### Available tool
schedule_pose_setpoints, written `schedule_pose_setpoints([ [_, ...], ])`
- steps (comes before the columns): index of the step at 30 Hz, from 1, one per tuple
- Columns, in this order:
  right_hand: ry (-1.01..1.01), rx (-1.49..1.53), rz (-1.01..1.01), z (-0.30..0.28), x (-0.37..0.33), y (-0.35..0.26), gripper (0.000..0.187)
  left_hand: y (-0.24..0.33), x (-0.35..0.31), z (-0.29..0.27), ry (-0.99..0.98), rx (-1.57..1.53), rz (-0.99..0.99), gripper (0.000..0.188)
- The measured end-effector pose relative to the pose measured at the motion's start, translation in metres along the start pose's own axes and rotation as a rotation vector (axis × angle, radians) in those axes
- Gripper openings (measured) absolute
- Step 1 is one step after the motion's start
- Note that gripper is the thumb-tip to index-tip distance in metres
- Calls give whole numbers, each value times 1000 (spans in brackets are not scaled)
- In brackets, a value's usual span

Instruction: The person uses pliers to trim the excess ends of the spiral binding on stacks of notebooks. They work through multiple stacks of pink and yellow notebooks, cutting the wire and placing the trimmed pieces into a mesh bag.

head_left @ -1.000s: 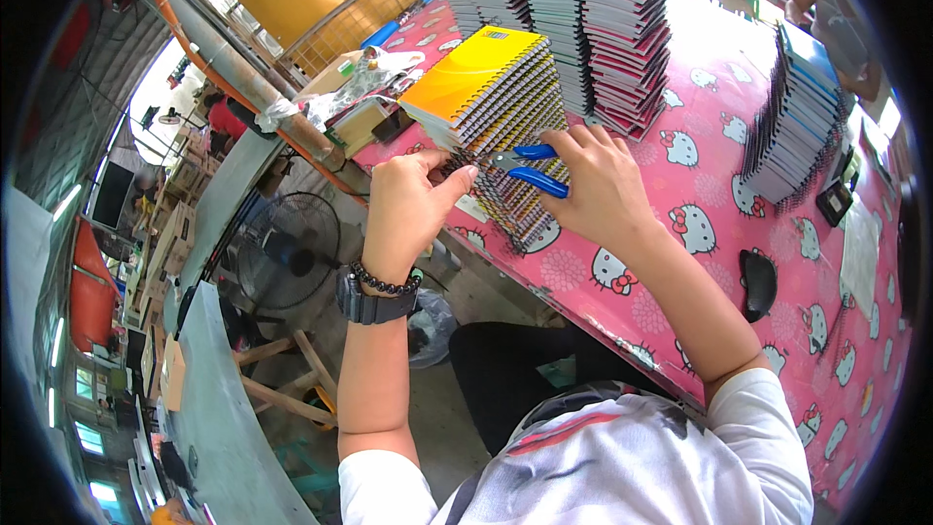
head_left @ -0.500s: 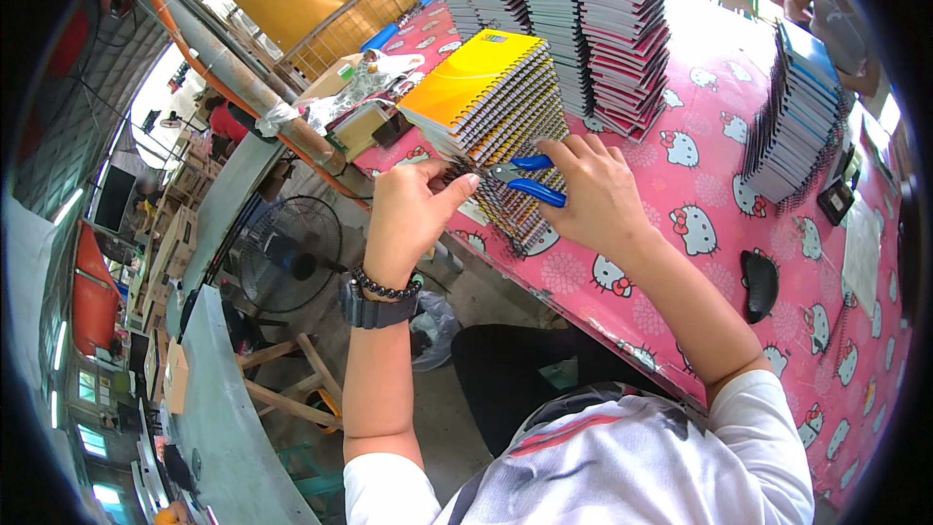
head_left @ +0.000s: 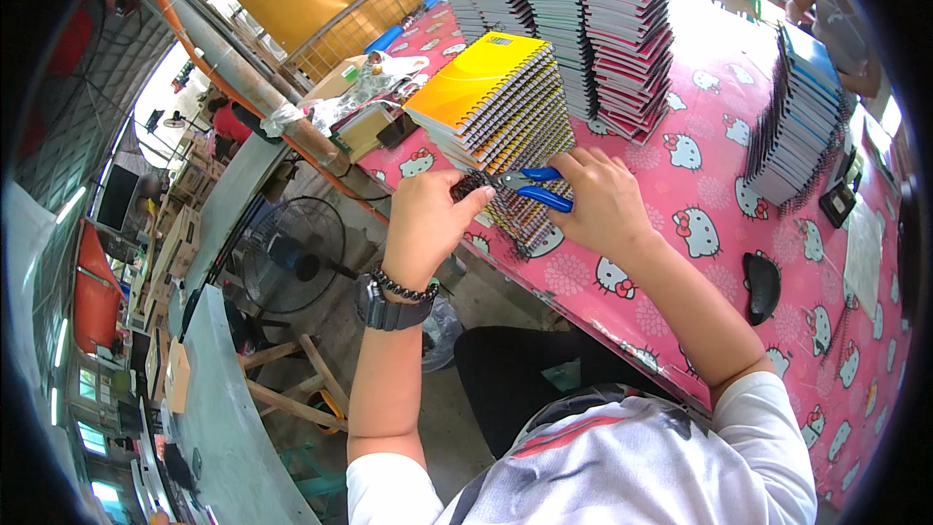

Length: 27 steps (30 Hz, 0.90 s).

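From my head camera, looking down: my left hand (head_left: pixel 428 224) pinches the coil end of a notebook at the near edge of the slanted stack of spiral notebooks (head_left: pixel 501 126), fingers pressed together on the dark wire. My right hand (head_left: pixel 603 204) is closed around the blue-handled pliers (head_left: pixel 533 187), whose small metal nose points left at the same wire, right beside my left fingertips.

That stack sits at the front edge of the tabletop (head_left: pixel 680 262), leaning away from me, its yellow cover on top and the spiral bindings facing me. I judge I am somewhere in the middle of this pile: the wire in hand lies partway down, and I cannot tell which coils above or below are already trimmed.

Farther back stand neat upright stacks (head_left: pixel 583 29) with red and green covers, and a tilted row of blue-covered ones (head_left: pixel 797 117) to the right, possibly finished work.

The covers look like glossy card, the coils thin, springy dark wire, the pliers' grips rubbery. The cloth is slick pink plastic with cartoon cat prints.
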State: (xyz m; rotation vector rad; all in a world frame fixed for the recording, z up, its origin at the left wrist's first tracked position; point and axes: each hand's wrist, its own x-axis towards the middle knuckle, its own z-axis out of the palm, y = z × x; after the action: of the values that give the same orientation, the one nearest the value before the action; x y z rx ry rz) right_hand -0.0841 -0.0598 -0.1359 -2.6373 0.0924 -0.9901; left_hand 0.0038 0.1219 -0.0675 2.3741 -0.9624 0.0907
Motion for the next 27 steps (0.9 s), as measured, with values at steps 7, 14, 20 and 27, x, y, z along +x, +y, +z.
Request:
schedule_pose_setpoints([
  [7, -170, 118, 150, -8, -2, 5, 33, -5, -1, 3, -14, -45, -33, 27],
  [14, -280, 96, 170, -5, -2, 0, 36, -10, -3, 20, 66, -31, 63, 27],
  [20, -99, 118, 87, 2, -13, 13, 37, -8, -6, 16, 26, -75, -49, 24],
  [27, -200, 131, 106, 12, -11, 11, 33, -12, -4, 24, 27, -88, -20, 24],
])
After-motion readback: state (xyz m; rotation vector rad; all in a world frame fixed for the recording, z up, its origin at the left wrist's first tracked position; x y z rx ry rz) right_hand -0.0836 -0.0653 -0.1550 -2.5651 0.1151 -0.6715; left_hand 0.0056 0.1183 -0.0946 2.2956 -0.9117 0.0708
